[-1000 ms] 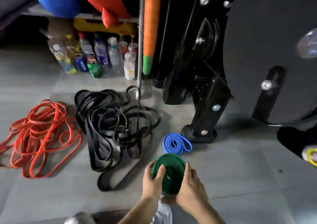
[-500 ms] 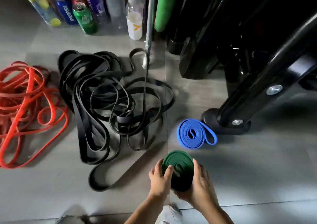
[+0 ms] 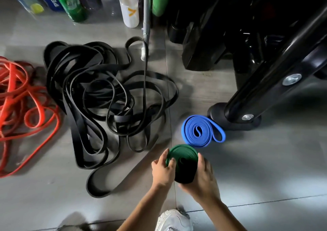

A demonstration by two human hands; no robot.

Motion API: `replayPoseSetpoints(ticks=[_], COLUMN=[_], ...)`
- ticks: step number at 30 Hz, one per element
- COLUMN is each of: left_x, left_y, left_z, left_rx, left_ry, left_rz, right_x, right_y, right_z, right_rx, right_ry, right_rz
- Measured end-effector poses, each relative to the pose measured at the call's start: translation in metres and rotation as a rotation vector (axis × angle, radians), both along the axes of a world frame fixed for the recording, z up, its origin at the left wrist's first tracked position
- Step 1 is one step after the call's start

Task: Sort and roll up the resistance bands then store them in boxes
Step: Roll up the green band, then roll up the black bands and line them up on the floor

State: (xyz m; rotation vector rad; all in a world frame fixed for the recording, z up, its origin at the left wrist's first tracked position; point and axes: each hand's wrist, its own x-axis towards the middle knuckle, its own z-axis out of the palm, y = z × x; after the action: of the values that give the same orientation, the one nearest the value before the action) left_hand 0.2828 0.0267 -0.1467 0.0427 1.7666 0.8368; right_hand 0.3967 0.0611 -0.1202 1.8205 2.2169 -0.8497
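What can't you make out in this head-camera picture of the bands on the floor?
Boxes: none inside the head view.
Orange bands: head view, cut off by the left edge; count unknown.
Green roll: head view, its lower side hidden by the left hand and right hand gripping it.
Bottles: head view, tops cut off by the top edge.
Black bands: head view, too tangled to count.

Your left hand [image 3: 162,171] and right hand [image 3: 203,179] grip the rolled green band [image 3: 183,161] above the floor [image 3: 265,160], just beside the rolled blue band [image 3: 200,132].
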Motion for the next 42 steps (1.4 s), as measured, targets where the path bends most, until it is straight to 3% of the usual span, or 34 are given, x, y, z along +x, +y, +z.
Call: replayPoseSetpoints(ticks=[3, 11, 16, 24, 28, 31, 36, 42], left_x=[-0.009, -0.021, -0.017, -0.012, -0.023, -0.048, -0.11, -0.175], left_y=[0.005, 0.012, 0.012, 0.005, 0.008, 0.011, 0.006, -0.01], left_z=[-0.005, -0.01, -0.011, -0.008, 0.006, 0.017, 0.036, 0.058], left_rx=[0.078, 0.0, -0.056, -0.081, 0.011, 0.112, 0.143, 0.105], left_ry=[0.003, -0.064, 0.0, 0.084, 0.266, 0.367, 0.571, 0.664], left_rz=[0.012, -0.055, -0.085, -0.004, -0.068, -0.106, -0.179, -0.576], right_x=[-0.003, -0.005, 0.005, 0.008, 0.0, -0.023, -0.088, -0.174], right_y=[0.008, 0.015, 0.028, 0.03, 0.03, 0.032, 0.038, 0.028], right_z=[-0.008, -0.01, -0.002, -0.005, 0.0, 0.007, 0.011, 0.006], right_rx=[0.096, -0.064, -0.062, 0.09, 0.253, 0.34, 0.247, 0.212], right_ry=[0.051, -0.062, 0.08, 0.176, 0.187, 0.195, 0.264, 0.286], right_rz=[0.002, 0.055, 0.001, -0.181, -0.181, -0.094, 0.112, 0.446])
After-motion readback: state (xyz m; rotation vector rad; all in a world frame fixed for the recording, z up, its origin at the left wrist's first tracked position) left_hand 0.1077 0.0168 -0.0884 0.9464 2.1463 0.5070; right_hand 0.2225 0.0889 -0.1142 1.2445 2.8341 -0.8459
